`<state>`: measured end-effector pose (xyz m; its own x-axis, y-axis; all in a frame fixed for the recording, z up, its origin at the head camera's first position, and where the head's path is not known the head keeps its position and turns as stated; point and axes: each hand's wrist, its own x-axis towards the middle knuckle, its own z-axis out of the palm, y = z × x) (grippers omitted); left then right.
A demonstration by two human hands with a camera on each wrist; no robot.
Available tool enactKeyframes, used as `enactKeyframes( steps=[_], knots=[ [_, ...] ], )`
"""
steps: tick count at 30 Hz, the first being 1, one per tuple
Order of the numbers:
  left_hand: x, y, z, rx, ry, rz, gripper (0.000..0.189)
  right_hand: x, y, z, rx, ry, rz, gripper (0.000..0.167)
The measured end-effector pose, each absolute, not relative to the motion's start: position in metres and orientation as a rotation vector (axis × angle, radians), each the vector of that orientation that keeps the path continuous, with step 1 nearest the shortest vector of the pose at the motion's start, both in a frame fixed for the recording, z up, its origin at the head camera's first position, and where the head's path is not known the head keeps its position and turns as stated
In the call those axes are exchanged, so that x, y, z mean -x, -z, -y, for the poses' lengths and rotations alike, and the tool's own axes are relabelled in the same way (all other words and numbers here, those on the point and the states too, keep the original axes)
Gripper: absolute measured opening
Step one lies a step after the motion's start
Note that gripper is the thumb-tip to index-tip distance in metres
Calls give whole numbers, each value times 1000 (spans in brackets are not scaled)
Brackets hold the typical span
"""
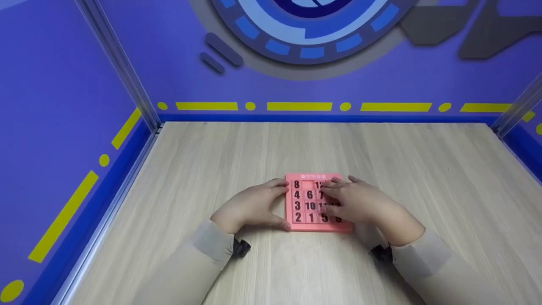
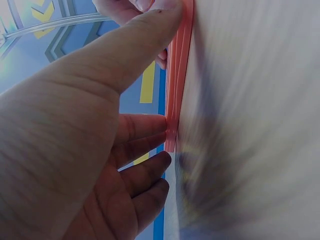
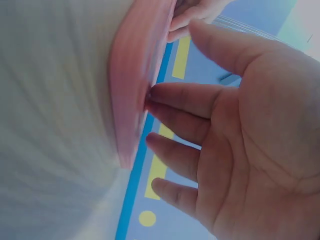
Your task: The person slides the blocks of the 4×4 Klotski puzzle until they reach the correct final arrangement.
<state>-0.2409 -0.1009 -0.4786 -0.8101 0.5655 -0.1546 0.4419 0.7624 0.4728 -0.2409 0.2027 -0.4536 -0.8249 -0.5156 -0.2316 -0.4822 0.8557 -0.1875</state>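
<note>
A pink sliding number puzzle [image 1: 319, 227] lies flat on the table with black-numbered tiles. An open slot shows in its far row, just right of the 8 tile [image 1: 296, 184]. My left hand [image 1: 256, 205] braces the puzzle's left side, thumb at the near corner and fingertips farther up the edge. Seen from the left wrist, its thumb and fingers are fairly straight. My right hand [image 1: 360, 201] reaches over the right side, its extended fingers [image 3: 185, 100] touching the tiles. It hides most of the right-hand column and part of the 12 tile [image 1: 318, 185].
The light wood table [image 1: 211, 161] extends around the puzzle. A blue back wall [image 1: 178, 76] with yellow markings rises at the far edge. Another blue panel [image 1: 51, 106] stands along the left side, joined by a metal post [image 1: 123, 67].
</note>
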Motion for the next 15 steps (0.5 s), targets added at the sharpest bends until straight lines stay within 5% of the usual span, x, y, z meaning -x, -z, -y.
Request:
enactKeyframes(
  steps=[15],
  knots=[
    [243, 480, 102, -809, -606, -2673, 115, 239, 458, -198, 788, 189, -2848, 58]
  ],
)
